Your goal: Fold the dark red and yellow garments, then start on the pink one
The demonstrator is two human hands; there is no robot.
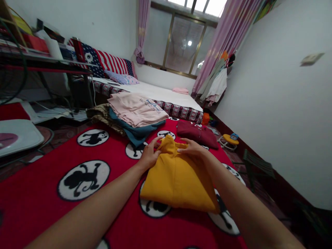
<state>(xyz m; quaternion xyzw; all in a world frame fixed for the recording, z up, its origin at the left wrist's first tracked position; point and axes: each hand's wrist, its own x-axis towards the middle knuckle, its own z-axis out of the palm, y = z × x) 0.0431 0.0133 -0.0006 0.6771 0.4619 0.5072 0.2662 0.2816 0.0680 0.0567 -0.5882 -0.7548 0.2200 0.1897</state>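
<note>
A folded mustard-yellow garment (176,183), probably a hoodie, lies on the red blanket (116,207) in front of me. Its far end is bunched up like a collar or hood. My left hand (151,153) grips the left side of that bunched end between thumb and fingers. On the right side, my right hand (192,148) pinches the same far edge, thumb towards me. Just beyond my right hand rests a folded dark red garment (197,134). Farther left, a pale pink garment (137,109) with lettering is stacked on a teal garment (140,133).
A brown patterned cloth (105,117) sits beside the stack. Behind is a white-topped bed (160,93) below a window. At left stands a cluttered desk (46,65) with a chair (20,136). A yellow stool (229,139) and a dark folding stool (258,164) are at right.
</note>
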